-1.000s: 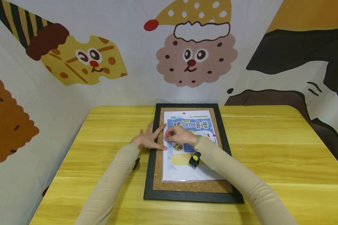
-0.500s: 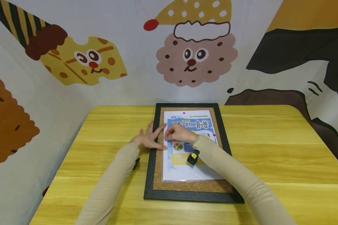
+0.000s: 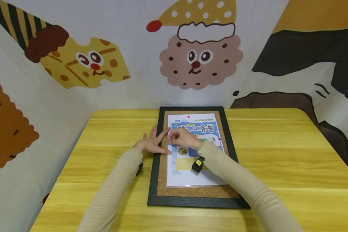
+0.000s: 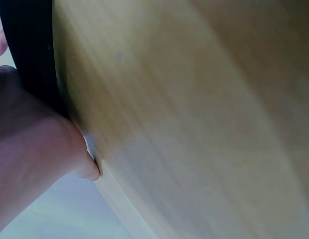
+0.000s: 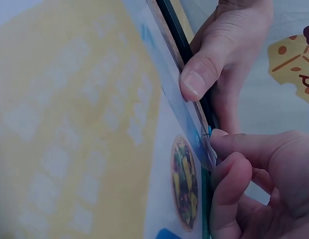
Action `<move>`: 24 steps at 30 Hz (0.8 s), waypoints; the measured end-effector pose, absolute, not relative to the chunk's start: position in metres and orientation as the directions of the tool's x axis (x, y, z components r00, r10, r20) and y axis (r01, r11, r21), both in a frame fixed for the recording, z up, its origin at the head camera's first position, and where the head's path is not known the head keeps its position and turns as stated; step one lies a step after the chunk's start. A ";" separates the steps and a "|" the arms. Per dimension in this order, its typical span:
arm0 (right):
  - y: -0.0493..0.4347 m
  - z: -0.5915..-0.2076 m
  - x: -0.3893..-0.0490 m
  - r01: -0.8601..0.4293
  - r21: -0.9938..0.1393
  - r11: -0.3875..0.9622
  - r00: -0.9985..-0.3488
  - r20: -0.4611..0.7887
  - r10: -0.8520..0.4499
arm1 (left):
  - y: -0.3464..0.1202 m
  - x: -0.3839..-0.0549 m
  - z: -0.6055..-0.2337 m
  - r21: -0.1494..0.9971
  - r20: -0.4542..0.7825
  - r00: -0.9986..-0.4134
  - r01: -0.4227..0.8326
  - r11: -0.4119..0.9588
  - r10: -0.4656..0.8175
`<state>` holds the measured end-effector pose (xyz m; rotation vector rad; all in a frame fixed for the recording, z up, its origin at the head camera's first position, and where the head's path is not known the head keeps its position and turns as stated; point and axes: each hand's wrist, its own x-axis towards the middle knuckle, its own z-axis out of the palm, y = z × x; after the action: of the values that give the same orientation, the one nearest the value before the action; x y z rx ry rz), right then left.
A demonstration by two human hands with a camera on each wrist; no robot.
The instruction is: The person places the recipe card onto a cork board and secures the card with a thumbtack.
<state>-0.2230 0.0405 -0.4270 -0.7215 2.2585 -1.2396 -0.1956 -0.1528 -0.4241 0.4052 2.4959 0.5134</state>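
Head view: at centre, a poster (image 3: 188,177), long axis running top to bottom, is pressed at its left edge by the left hand (image 3: 153,144), fingers spread. Left wrist: fingers are mostly hidden, at left. Right wrist: right of centre, a blue pin (image 5: 210,131), needle leftward, is pinched by the right hand (image 5: 286,172).

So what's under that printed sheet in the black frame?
Cork board shows around the edges of the printed sheet, inside the black frame. It probably continues underneath, but whatever lies directly beneath the sheet is covered and can't be seen.
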 end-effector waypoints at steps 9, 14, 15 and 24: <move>0.043 -0.430 -0.223 -0.246 -0.859 0.449 -0.756 -0.120 -0.644 | -0.151 -0.194 -0.422 0.435 -0.458 -0.801 0.177 0.883 0.387; 0.047 -0.432 -0.223 -0.276 -0.879 0.389 -0.718 -0.081 -0.692 | -0.151 -0.193 -0.421 0.442 -0.451 -0.799 0.186 0.877 0.397; 0.047 -0.432 -0.223 -0.276 -0.881 0.384 -0.714 -0.080 -0.696 | -0.152 -0.193 -0.421 0.444 -0.449 -0.799 0.188 0.876 0.400; 0.047 -0.433 -0.224 -0.226 -0.880 0.418 -0.737 -0.126 -0.664 | -0.151 -0.193 -0.420 0.451 -0.448 -0.797 0.191 0.872 0.406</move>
<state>-0.2243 0.0466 -0.4330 -0.7544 2.2173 -1.2721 -0.1928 -0.1512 -0.4204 0.4327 2.4929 0.5244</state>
